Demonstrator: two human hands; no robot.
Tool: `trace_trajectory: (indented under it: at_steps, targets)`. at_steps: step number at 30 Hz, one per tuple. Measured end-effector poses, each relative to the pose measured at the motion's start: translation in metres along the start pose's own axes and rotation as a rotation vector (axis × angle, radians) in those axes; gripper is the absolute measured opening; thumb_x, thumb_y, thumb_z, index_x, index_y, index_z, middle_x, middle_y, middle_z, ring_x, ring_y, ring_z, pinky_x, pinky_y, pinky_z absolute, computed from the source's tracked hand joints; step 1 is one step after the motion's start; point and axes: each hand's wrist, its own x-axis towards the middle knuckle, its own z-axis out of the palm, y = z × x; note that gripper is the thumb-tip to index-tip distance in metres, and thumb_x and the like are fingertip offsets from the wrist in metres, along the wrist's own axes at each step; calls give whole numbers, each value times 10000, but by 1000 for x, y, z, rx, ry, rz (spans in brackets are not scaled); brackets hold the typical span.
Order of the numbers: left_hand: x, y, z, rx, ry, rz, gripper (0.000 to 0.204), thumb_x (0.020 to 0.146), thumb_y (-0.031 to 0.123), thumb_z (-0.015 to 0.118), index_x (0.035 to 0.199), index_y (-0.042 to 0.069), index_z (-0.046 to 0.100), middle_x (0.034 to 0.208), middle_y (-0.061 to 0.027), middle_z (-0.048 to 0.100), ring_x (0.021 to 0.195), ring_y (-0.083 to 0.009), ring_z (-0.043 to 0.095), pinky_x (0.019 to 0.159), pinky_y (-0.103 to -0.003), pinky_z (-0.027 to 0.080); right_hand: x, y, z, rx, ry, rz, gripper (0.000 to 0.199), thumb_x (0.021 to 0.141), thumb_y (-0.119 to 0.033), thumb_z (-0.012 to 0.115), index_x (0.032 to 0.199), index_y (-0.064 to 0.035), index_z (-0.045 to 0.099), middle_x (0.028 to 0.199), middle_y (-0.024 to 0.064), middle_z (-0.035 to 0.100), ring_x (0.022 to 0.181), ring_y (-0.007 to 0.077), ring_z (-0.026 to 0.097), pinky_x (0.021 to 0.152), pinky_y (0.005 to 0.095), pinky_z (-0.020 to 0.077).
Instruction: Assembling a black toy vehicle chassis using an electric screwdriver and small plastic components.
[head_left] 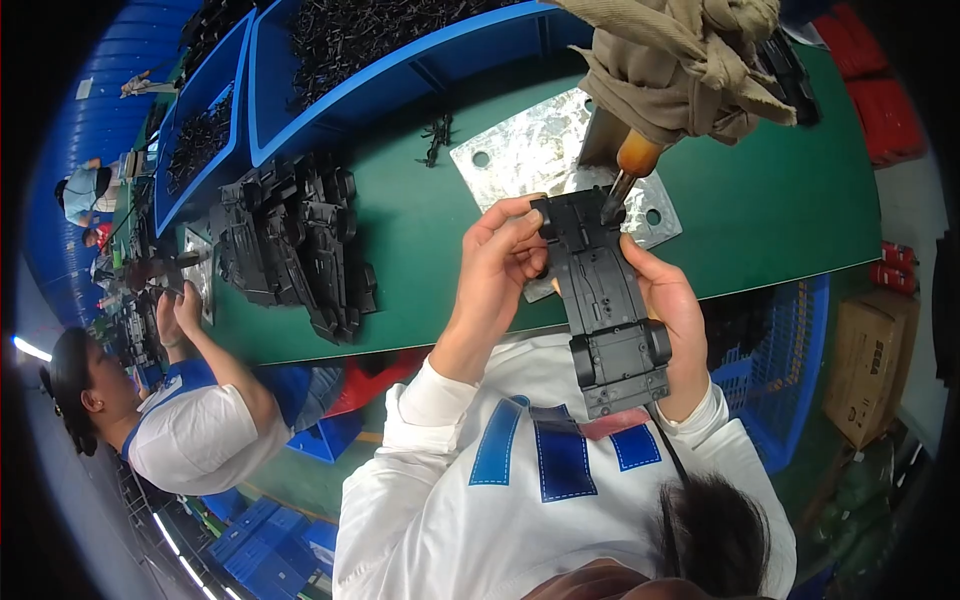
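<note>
A long black plastic toy-car chassis sits at the centre of the frame, underside up, clamped between both hands. The left hand has its grip closed on the upper left edge, fingers curled over the front end; the right hand cups the right side with its grip closed along the flank. A wooden-handled driver tip hanging under a cloth-wrapped tool meets the chassis near its top. Best kept steady and square under the tip, over the shiny metal plate on the green table
</note>
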Motion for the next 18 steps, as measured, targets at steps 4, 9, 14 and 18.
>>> trace_trajectory:
  at_steps: [4,9,14,18]
  targets:
    - [-2,0,2,-2,19,10,208,926,138,615,1102,27,613,708,-2,562,615,-101,501,568,-223,374,0,-1,-3,-15,35,29,422,1056,-304,392,1249,40,540,1074,187,689,859,189,724,759,276,611]
    - [-1,-1,2,-9,15,4,216,926,137,612,1112,28,614,711,-1,561,620,-101,500,572,-222,375,-1,-1,-1,-18,14,14,428,1055,-311,398,1247,41,546,1079,186,691,869,190,723,768,275,607]
    - [-3,-1,2,25,9,31,254,938,182,622,1130,15,622,714,62,506,599,-28,444,548,-184,383,-2,0,2,28,14,41,431,1058,-312,383,1258,38,537,1081,201,687,872,204,725,764,293,613]
    - [-3,1,4,23,22,20,260,938,186,621,1132,13,620,703,60,500,590,-33,441,546,-185,384,-1,-1,-2,32,-8,55,430,1061,-307,373,1257,39,537,1087,208,683,877,212,725,767,296,613]
